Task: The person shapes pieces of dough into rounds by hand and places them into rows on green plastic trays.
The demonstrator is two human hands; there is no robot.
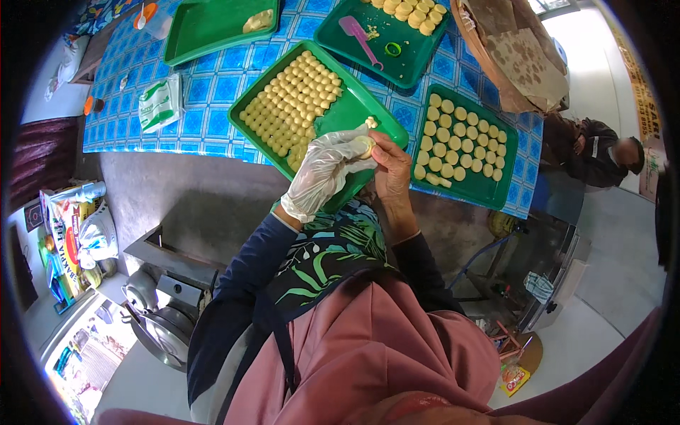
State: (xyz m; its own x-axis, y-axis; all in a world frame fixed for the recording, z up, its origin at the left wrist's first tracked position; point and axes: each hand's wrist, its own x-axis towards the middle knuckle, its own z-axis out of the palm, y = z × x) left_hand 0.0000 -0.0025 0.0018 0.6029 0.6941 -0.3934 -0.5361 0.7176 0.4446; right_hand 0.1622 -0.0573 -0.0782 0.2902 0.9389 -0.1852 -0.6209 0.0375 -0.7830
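My left hand, in a clear plastic glove, and my bare right hand meet over the near right part of a green tray. Between their fingers is a pale yellow piece of dough, partly covered by the glove. Rows of small dough balls fill the left and far portion of that tray. A small dough lump shows just beyond my fingertips. To the right, another green tray holds rows of flat round dough pieces.
At the back, a green tray carries stacked rounds, a pink spatula and a green ring. Far left, another tray has a dough mass. A plastic packet lies left; a woven basket stands right. A person sits beyond.
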